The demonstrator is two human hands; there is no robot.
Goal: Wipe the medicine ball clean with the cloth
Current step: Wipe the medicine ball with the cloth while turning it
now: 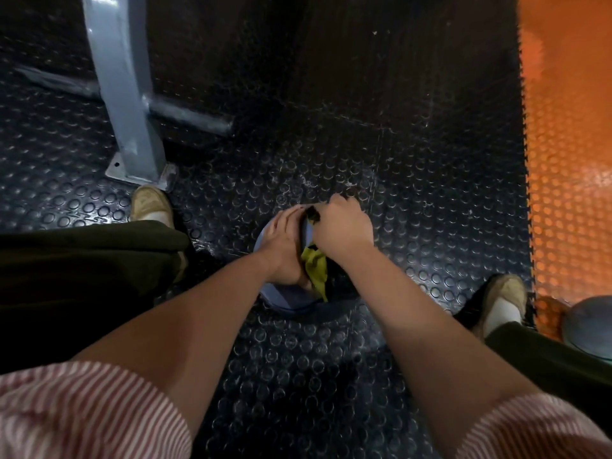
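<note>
A blue-grey medicine ball (287,299) sits on the black studded floor mat between my feet, mostly covered by my hands. My left hand (284,249) lies over its top left with fingers curved against it, steadying it. My right hand (341,226) grips a yellow-green and black cloth (315,264) against the ball's upper right side; the cloth's tail hangs down between my wrists.
A grey metal frame post (127,104) with a bolted foot plate and crossbar stands at the upper left. My shoes (150,203) (503,294) flank the ball. An orange studded mat (569,154) runs along the right, with another grey ball (587,326) at its lower edge.
</note>
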